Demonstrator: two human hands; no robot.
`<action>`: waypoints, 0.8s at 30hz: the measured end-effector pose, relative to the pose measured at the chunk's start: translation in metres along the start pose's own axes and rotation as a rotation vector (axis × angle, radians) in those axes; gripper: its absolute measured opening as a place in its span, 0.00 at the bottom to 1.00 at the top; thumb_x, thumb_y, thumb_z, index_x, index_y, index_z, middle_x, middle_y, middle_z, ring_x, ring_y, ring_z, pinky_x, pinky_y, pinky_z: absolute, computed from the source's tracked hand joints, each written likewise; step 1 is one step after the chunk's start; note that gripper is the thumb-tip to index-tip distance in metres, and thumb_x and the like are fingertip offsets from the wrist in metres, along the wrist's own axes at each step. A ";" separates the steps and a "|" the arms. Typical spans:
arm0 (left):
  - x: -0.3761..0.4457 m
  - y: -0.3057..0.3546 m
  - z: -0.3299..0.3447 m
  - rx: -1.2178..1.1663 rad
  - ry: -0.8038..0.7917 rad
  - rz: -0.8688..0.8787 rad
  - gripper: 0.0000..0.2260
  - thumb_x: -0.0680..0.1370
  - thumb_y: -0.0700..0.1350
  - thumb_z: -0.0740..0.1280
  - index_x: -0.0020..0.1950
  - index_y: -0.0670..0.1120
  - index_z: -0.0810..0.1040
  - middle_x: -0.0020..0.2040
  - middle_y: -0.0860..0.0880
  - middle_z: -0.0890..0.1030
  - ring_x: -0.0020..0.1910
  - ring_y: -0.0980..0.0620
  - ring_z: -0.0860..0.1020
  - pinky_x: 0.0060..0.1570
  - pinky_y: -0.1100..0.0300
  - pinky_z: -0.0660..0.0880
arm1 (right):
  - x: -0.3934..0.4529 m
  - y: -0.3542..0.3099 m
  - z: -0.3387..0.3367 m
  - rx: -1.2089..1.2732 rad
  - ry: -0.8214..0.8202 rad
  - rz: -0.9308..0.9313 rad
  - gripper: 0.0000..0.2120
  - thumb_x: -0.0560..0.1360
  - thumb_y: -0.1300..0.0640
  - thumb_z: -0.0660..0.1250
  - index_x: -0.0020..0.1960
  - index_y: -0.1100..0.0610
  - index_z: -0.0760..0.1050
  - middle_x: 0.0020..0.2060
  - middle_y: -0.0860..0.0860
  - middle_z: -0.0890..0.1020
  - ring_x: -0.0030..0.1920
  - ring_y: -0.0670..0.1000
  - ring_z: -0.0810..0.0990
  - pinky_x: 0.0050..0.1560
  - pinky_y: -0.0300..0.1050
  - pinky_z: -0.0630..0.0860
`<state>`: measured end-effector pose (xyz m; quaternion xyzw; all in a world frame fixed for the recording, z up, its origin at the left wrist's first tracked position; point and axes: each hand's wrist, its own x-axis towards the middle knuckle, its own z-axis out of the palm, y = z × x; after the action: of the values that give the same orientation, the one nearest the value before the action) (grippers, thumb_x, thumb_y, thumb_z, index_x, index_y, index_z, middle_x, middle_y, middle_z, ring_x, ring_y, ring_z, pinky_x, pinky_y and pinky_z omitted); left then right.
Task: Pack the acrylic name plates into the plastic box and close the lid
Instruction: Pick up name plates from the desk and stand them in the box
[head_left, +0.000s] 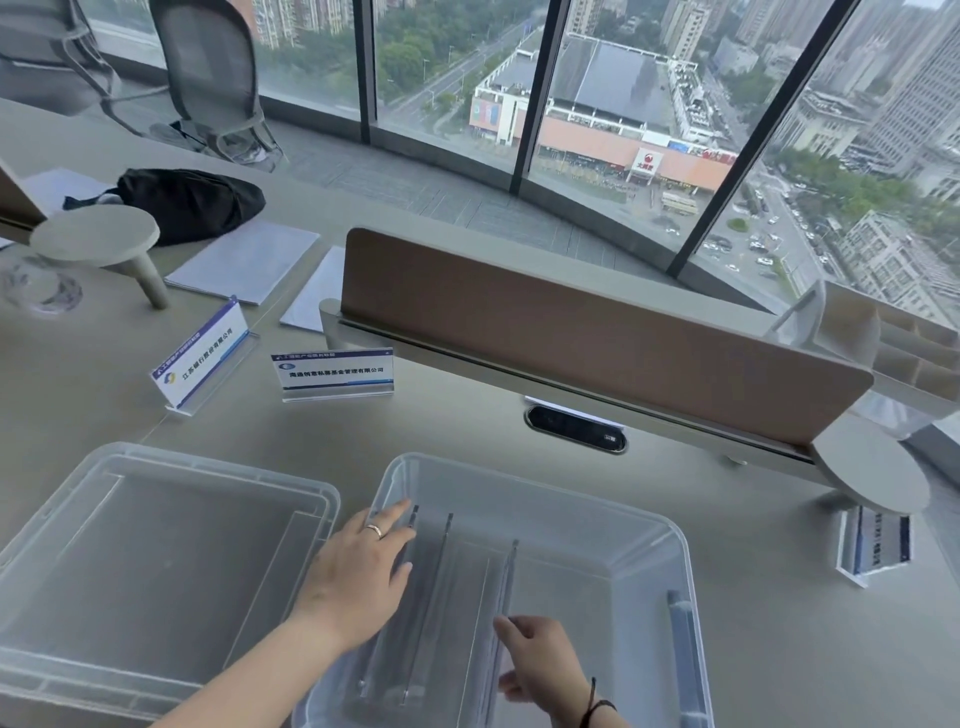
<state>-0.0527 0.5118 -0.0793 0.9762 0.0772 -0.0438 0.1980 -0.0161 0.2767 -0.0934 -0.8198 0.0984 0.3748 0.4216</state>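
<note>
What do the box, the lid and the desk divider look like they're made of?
Box: translucent, slightly frosted plastic; the desk shows through its walls.
Lid: the same cloudy plastic, with moulded ridges.
Divider: a matte brown panel, perhaps laminate or fabric-covered board, set in a pale, metal-looking base; hard to tell.

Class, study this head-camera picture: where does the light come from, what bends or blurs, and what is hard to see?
Head view: soft daylight enters through the windows, leaving faint shadows; the wide lens curves the divider and window frames; the edges blur; the clear plates in the box nearly vanish beside the left hand and right hand.
</note>
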 end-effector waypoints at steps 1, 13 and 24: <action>0.000 0.000 0.000 0.002 0.005 0.003 0.16 0.78 0.52 0.62 0.65 0.53 0.76 0.76 0.58 0.62 0.72 0.49 0.66 0.61 0.51 0.74 | 0.001 -0.002 0.003 -0.008 -0.006 0.003 0.10 0.76 0.49 0.65 0.46 0.54 0.81 0.41 0.52 0.82 0.33 0.58 0.85 0.38 0.57 0.83; 0.000 0.000 0.001 0.007 0.012 -0.002 0.16 0.79 0.53 0.61 0.66 0.54 0.76 0.76 0.59 0.63 0.71 0.51 0.66 0.62 0.52 0.73 | 0.012 -0.013 0.033 -0.057 0.004 -0.039 0.13 0.77 0.48 0.63 0.49 0.55 0.80 0.47 0.48 0.77 0.29 0.53 0.85 0.33 0.48 0.82; 0.000 -0.002 0.004 -0.015 0.048 0.007 0.14 0.78 0.51 0.63 0.62 0.53 0.79 0.73 0.56 0.69 0.69 0.49 0.69 0.63 0.49 0.73 | 0.012 -0.019 0.039 -0.096 0.011 -0.032 0.20 0.78 0.47 0.62 0.52 0.65 0.78 0.54 0.50 0.82 0.29 0.53 0.84 0.37 0.49 0.82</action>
<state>-0.0531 0.5120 -0.0842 0.9757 0.0787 -0.0191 0.2038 -0.0192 0.3204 -0.1044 -0.8426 0.0698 0.3677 0.3872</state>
